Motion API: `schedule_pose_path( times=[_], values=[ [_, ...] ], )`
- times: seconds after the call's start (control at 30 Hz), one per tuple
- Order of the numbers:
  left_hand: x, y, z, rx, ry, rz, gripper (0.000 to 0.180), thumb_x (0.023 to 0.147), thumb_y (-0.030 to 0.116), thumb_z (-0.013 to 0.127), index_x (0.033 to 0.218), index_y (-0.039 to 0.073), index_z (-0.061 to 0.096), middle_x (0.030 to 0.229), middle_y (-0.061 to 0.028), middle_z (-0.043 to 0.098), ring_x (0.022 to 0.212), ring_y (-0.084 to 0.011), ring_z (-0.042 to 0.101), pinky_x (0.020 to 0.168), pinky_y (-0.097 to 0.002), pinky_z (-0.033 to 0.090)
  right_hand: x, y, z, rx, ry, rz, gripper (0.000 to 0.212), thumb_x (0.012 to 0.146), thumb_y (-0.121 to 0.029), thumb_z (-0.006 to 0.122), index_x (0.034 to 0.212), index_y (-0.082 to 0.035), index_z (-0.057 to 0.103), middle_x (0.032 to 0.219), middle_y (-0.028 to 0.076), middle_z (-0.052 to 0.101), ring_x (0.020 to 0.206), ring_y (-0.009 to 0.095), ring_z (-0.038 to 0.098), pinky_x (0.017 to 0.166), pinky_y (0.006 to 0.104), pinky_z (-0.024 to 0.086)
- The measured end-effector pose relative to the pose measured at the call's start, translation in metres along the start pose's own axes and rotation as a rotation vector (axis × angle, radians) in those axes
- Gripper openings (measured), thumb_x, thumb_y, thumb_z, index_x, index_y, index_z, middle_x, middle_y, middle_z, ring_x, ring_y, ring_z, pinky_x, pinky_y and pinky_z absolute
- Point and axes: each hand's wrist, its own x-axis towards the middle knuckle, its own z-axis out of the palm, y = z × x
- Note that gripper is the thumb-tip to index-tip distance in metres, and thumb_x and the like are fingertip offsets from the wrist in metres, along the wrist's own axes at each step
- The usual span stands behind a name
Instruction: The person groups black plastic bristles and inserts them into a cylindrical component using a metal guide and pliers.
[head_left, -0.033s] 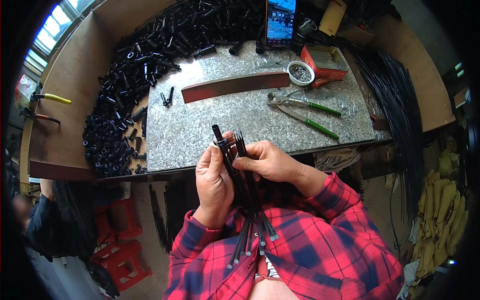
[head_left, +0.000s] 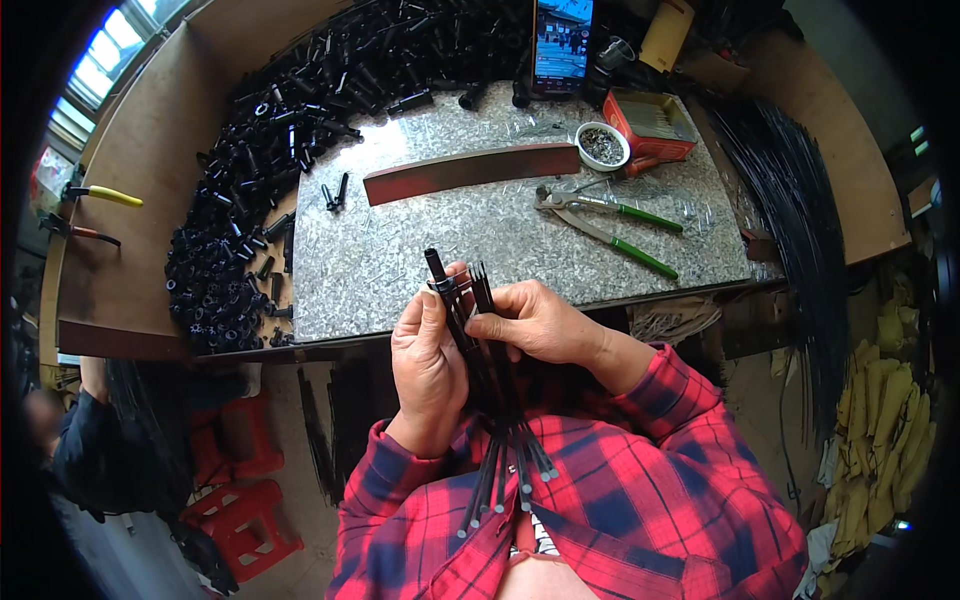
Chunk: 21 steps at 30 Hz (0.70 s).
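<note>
My left hand [head_left: 428, 365] is closed around a black plastic umbrella runner [head_left: 434, 266], a tube with a collar, held upright just off the table's near edge. Thin black umbrella ribs [head_left: 490, 475] hang below it and fan out over my shirt, ending in round grey tips. Pinched between thumb and fingers of my right hand [head_left: 545, 322] is a bunch of these ribs, their narrow upper ends [head_left: 481, 285] standing beside the collar. Thin pale wire seems to run between collar and ribs. My fingers hide how they join.
A heap of black plastic parts [head_left: 300, 90] covers the table's left and back. On the grey tabletop [head_left: 400, 260] lie a curved dark bar [head_left: 470, 172], green-handled pincers [head_left: 610, 225], a white cup [head_left: 602, 146], a red box [head_left: 650, 125] and an upright phone [head_left: 561, 45]. Black rods [head_left: 790, 180] overhang the right edge.
</note>
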Motion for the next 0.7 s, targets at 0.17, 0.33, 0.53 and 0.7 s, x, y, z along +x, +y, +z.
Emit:
schedule_pose_path(
  times=[0.17,0.33,0.53,0.7],
  values=[
    [0.0006,-0.0005,0.0001,0.022,0.025,0.021,0.03,0.098,0.021,0.05,0.115,-0.003,0.059,0.115,-0.0122,0.061,0.1,-0.0161,0.06,0.09,-0.029,0.046,0.0006,0.0004,0.0013,-0.003,0.014,-0.024,0.017,0.091,-0.019,0.063,0.09,-0.002,0.067,0.074,-0.004,0.061,0.066,0.002,0.052,0.055,0.0196,0.042],
    [0.0007,-0.0002,0.0019,0.034,0.062,0.038,0.031,0.097,0.021,0.051,0.116,-0.003,0.059,0.113,-0.0118,0.062,0.098,-0.0158,0.06,0.088,-0.0285,0.047,0.0024,0.0042,0.0023,-0.052,0.047,-0.016,0.018,0.091,-0.02,0.064,0.088,-0.003,0.067,0.07,-0.004,0.06,0.06,0.002,0.05,0.05,0.0189,0.039],
    [0.0005,0.002,0.001,-0.007,-0.005,-0.002,0.032,0.098,0.022,0.048,0.116,-0.003,0.058,0.112,-0.0116,0.063,0.097,-0.0158,0.061,0.087,-0.0284,0.048,0.0045,0.0072,-0.0027,-0.092,0.02,0.001,0.019,0.091,-0.023,0.063,0.093,-0.005,0.068,0.072,-0.003,0.062,0.057,0.003,0.053,0.049,0.0183,0.041],
    [0.0017,0.0026,0.0014,0.003,0.01,-0.032,0.035,0.1,0.026,0.044,0.117,-0.003,0.057,0.11,-0.012,0.064,0.093,-0.0165,0.062,0.083,-0.0297,0.05,0.0075,0.0064,-0.0042,-0.089,-0.014,0.013,0.019,0.091,-0.022,0.063,0.097,-0.005,0.068,0.074,-0.003,0.064,0.059,0.003,0.054,0.05,0.0183,0.042]
  ],
)
